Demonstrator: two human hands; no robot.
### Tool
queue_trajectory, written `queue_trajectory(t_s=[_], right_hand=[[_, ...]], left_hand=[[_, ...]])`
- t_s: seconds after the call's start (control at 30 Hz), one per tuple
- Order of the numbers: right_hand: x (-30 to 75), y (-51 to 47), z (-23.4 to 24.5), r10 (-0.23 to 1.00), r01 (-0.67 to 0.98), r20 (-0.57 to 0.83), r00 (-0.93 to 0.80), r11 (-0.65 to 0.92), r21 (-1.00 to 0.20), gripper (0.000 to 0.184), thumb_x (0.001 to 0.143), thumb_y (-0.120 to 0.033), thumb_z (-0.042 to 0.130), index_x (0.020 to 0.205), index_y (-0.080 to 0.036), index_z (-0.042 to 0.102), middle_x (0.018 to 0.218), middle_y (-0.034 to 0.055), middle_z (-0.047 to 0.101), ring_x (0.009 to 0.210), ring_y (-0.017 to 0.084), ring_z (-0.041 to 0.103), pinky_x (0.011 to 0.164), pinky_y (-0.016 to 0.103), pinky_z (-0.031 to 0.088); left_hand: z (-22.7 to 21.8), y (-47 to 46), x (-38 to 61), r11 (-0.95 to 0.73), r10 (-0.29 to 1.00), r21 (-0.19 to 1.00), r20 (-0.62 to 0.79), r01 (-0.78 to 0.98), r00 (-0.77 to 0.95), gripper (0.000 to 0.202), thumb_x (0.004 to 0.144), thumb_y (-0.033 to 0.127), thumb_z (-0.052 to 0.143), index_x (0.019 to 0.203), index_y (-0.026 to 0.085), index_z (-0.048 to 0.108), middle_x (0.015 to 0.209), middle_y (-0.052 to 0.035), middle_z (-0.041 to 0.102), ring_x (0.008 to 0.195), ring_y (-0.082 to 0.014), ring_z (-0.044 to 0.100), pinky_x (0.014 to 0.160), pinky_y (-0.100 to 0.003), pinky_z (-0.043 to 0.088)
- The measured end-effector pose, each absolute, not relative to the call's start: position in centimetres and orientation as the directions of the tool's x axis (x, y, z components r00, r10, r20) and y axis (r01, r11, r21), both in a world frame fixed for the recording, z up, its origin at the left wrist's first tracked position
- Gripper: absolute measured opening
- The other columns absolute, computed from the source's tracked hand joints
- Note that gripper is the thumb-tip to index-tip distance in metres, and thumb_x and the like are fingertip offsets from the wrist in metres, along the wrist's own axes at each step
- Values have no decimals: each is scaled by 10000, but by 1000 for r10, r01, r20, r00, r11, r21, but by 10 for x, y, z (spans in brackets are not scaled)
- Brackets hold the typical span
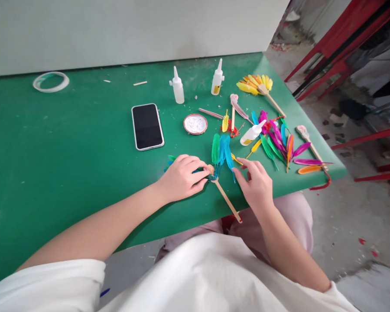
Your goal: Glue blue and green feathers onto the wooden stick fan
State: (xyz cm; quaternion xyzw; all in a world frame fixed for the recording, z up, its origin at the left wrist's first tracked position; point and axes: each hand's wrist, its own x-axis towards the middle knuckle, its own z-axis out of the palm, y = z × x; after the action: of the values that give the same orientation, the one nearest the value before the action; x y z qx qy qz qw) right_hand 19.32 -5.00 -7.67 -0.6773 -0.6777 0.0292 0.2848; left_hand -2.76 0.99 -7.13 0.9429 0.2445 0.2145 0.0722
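Note:
My left hand [182,177] rests on the green table [68,143], fingers curled and pinched on the glued head of a wooden stick [226,200] that carries green and blue feathers [221,152]. My right hand [256,184] lies just right of the stick, fingers apart, the index tip touching a blue feather's lower edge. More blue and green feathers poke out under my left hand.
A black phone [147,126] lies face up, a round lid [195,124] beside it. Two upright glue bottles [178,86] stand at the back, a third [251,134] lies among loose coloured feathers [282,143]. A yellow feather fan [256,84], a tape ring [51,81], red chairs [341,47].

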Motion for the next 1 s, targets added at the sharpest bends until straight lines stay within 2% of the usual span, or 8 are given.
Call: queue_trajectory(t_s=[0.07, 0.17, 0.3, 0.4, 0.53, 0.73, 0.9, 1.0], right_hand=[[195, -45, -77, 960, 926, 278, 39, 70, -371, 348, 806, -318, 547, 1141, -229, 524, 916, 47, 599, 779, 176, 578, 561, 259, 441], [191, -40, -77, 975, 944, 222, -15, 87, -318, 385, 801, -236, 522, 1184, -247, 487, 872, 57, 590, 799, 209, 571, 560, 282, 438], [187, -39, -76, 987, 929, 157, 27, 33, -368, 438, 773, -139, 471, 1202, -224, 462, 758, 29, 578, 656, 170, 552, 527, 271, 413], [191, -42, -77, 981, 908, 191, 45, 39, -417, 453, 749, -136, 470, 1195, -218, 463, 706, 2, 566, 599, 154, 527, 522, 268, 407], [196, -44, -78, 974, 862, 226, 2, 113, -495, 413, 760, -158, 478, 1168, -215, 487, 709, 1, 540, 668, 159, 540, 581, 280, 454], [192, -36, -77, 983, 740, 179, 34, 96, -666, 409, 729, -122, 503, 1123, -230, 525, 983, 61, 495, 736, 129, 557, 598, 263, 509], [194, -29, -82, 984, 631, 167, 53, 97, -770, 416, 702, -82, 467, 1089, -216, 540, 980, 57, 478, 613, 81, 531, 567, 240, 510], [201, -28, -82, 973, 639, 208, 98, 98, -763, 414, 711, -99, 463, 1103, -213, 530, 967, 54, 501, 585, 77, 521, 562, 239, 505]], left_hand=[[-71, 12, -30, -862, 506, 249, 420, 441, 753, 252, 801, 231, 506, 1024, 180, 612, 993, -74, 628, 917, -197, 532, 811, -371, 398], [-69, 14, -33, -831, 554, 276, 475, 482, 683, 239, 798, 221, 509, 1003, 173, 622, 937, -65, 644, 895, -190, 541, 796, -359, 408], [-63, 17, -34, -782, 622, 346, 486, 518, 614, 207, 811, 207, 482, 934, 175, 646, 882, -53, 655, 878, -180, 547, 798, -352, 416], [-58, 20, -33, -734, 679, 432, 461, 524, 571, 215, 827, 209, 453, 907, 169, 648, 871, -50, 659, 869, -171, 547, 810, -340, 424], [-53, 30, -23, -637, 765, 541, 349, 550, 542, 268, 834, 226, 439, 1042, 163, 596, 907, -43, 656, 875, -167, 552, 824, -328, 427], [-56, 53, 9, -386, 866, 689, 41, 613, 499, 510, 784, 233, 513, 1277, 216, 387, 850, -10, 660, 766, -154, 603, 693, -274, 450], [-63, 66, 23, -310, 887, 750, 6, 585, 463, 561, 757, 239, 564, 1283, 218, 368, 730, -1, 651, 685, -154, 607, 634, -264, 441], [-65, 68, 24, -284, 884, 769, -20, 572, 466, 596, 739, 249, 594, 1287, 215, 364, 711, -5, 650, 677, -160, 610, 622, -268, 439]])
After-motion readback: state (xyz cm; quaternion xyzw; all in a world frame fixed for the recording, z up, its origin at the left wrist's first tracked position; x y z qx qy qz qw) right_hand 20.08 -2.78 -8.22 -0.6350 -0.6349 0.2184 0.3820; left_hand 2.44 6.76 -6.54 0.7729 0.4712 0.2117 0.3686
